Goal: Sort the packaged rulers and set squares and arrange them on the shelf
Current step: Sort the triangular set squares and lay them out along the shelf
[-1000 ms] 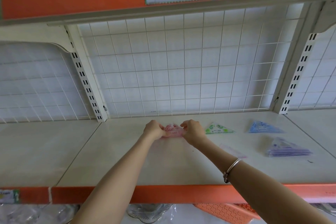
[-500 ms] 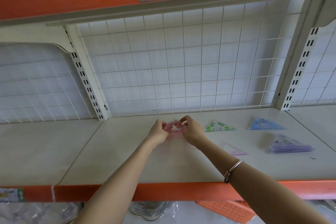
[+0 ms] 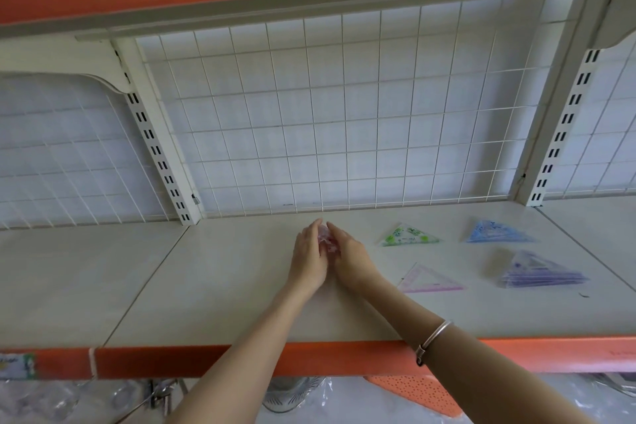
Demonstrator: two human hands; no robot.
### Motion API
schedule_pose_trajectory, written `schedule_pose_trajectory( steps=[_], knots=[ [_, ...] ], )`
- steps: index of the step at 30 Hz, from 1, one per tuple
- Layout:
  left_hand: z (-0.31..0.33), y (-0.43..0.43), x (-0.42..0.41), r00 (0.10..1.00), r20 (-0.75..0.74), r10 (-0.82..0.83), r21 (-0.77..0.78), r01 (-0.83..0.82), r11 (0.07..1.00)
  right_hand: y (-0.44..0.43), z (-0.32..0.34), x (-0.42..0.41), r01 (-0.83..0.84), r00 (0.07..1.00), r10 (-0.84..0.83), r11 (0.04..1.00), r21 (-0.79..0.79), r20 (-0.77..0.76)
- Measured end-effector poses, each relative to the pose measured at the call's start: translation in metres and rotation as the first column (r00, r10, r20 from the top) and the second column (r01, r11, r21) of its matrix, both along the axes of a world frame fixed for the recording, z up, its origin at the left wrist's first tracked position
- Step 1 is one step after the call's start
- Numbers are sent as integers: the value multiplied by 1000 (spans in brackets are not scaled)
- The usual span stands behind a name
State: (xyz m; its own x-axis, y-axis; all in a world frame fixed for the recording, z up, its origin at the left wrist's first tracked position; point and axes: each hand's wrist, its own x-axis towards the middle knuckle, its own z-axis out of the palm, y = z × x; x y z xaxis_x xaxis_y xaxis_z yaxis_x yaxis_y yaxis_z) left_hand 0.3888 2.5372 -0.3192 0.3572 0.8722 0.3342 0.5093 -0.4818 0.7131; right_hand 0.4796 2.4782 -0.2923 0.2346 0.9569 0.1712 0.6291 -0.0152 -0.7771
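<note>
Two hands now meet near the middle of the shelf (image 3: 206,286), toward its 12 o'clock edge below the wire grid back (image 3: 344,113). We note the left hand (image 3: 308,253) and the right hand (image 3: 349,256) set palm to palm, fingers mostly straight and tips touching. The pink packet (image 3: 327,241) is pressed between them, and only a sliver of it shows in the gap.

Half a second ago the hands stood apart at the packet's two ends and more of its pink face was visible. A second ago it sat lower, close to the board. The change is therefore a closing of both hands about the packet. Whether it now stands on edge or is merely being squared up we cannot tell, as the palms hide it.

At 3 o'clock from the hands lies the green packet (image 3: 407,236), apart from them, and further along that line is the blue stack (image 3: 495,232). At 4 o'clock we record a loose pink set square (image 3: 430,280) just beside the right forearm, and beyond it the purple stack (image 3: 537,272). None of these appears disturbed across the three pictures.

Our judgement is that colours are being given separate places, with pink settling at 9 o'clock of green. The loose pink set square likely belongs with it and is yet to be gathered. The glossy wrapper may slide on release.
</note>
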Motion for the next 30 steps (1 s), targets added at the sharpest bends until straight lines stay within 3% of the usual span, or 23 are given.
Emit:
schedule_pose_trajectory(
  steps=[6,10,19,25,30],
  knots=[
    [-2,2,2,996,73,52,73,-57,996,-3,-1,8,45,999,-44,998,49,-27],
    [4,5,-8,968,239,80,-25,-76,997,2,-6,13,126,991,-123,990,58,-57],
    [13,20,-31,961,270,-66,-217,127,968,3,-1,16,113,989,-107,992,63,-100],
    [24,16,-29,901,432,40,-439,171,882,-4,6,16,49,993,-57,996,71,105],
    [27,10,-29,893,435,117,-432,93,897,-4,4,14,69,982,-79,996,63,172]
  ],
)
